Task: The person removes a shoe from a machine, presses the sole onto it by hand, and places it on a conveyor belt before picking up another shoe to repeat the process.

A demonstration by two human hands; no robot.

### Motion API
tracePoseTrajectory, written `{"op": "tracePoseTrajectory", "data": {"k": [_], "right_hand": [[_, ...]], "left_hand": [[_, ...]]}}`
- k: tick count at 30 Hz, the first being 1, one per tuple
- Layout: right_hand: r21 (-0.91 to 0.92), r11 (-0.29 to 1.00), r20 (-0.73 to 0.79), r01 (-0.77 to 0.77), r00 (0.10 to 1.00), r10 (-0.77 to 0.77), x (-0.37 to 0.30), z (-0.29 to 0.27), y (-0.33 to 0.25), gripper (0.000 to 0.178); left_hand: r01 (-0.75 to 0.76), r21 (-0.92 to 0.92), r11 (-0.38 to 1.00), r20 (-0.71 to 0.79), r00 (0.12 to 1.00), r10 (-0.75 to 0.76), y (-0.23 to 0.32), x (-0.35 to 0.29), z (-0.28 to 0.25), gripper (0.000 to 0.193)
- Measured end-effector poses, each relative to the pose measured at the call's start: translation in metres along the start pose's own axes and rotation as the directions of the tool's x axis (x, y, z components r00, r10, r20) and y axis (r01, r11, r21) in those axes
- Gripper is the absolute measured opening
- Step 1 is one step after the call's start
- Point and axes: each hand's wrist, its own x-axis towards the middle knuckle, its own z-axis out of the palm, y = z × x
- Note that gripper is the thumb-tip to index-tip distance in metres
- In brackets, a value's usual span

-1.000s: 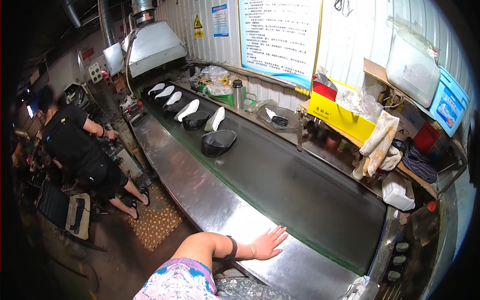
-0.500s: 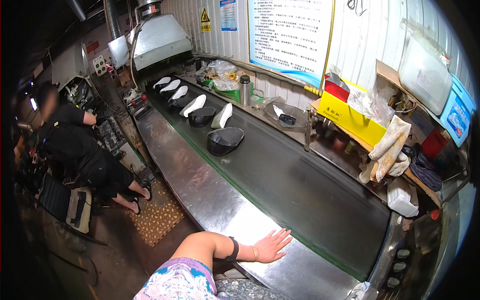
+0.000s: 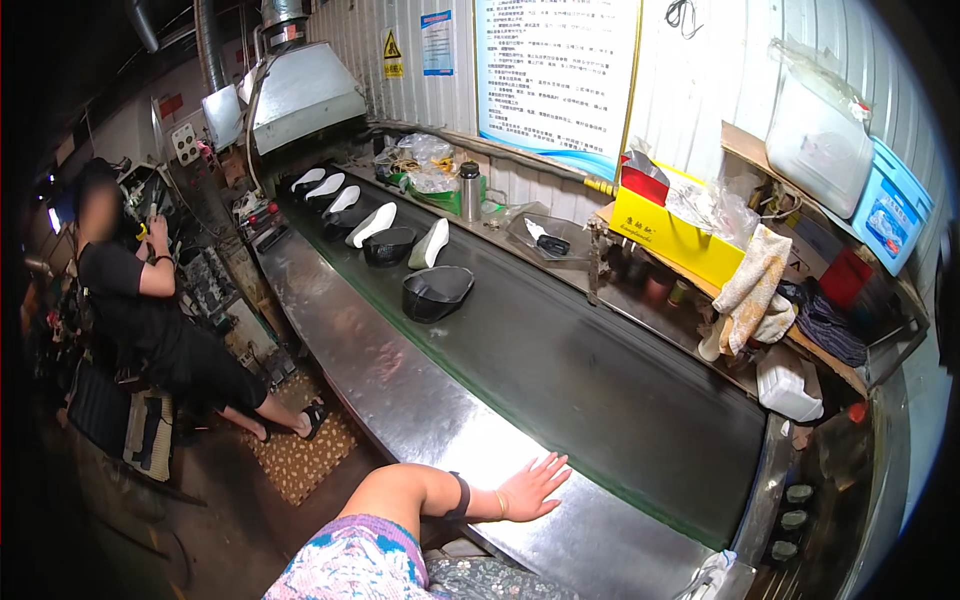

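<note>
My left hand (image 3: 532, 488) lies flat, palm down and fingers spread, on the shiny metal ledge (image 3: 430, 410) along the near side of a dark conveyor belt (image 3: 600, 400). Nothing is held in it. Farther up the belt, apart from my hand, stands a black, cup-shaped shoe upper (image 3: 437, 293). Behind it is a pale sole-shaped piece (image 3: 429, 244) tilted on edge, then another black upper (image 3: 388, 246) and a white sole-shaped piece (image 3: 371, 225). Several more shoe parts trail toward the hood. My right hand is out of the picture.
A metal hood (image 3: 305, 95) covers the belt's far end. Behind the belt stand a metal flask (image 3: 470, 190), a clear tray (image 3: 548, 240) and a shelf with a yellow box (image 3: 675, 235) and a stained cloth (image 3: 750, 285). A person in black (image 3: 150, 300) stands at the left.
My view has shifted slightly, so the scene sits a little farther left. The person at the left has turned and raised a hand. My left hand stays on the metal ledge.
</note>
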Motion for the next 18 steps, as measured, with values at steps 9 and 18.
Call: {"op": "tracePoseTrajectory", "data": {"k": [9, 18], "right_hand": [[0.024, 1.000, -0.037, 0.001, 0.999, 0.000, -0.011, 0.009, 0.008, 0.023], [0.105, 0.990, -0.035, -0.098, 0.994, 0.102, -0.040, 0.019, 0.047, 0.040]], "left_hand": [[0.015, -0.017, 1.000, -0.008, 1.000, -0.015, 0.000, -0.008, 0.001, 0.068], [0.097, -0.286, 0.953, 0.206, 0.978, -0.038, 0.012, 0.032, 0.000, 0.056]]}}
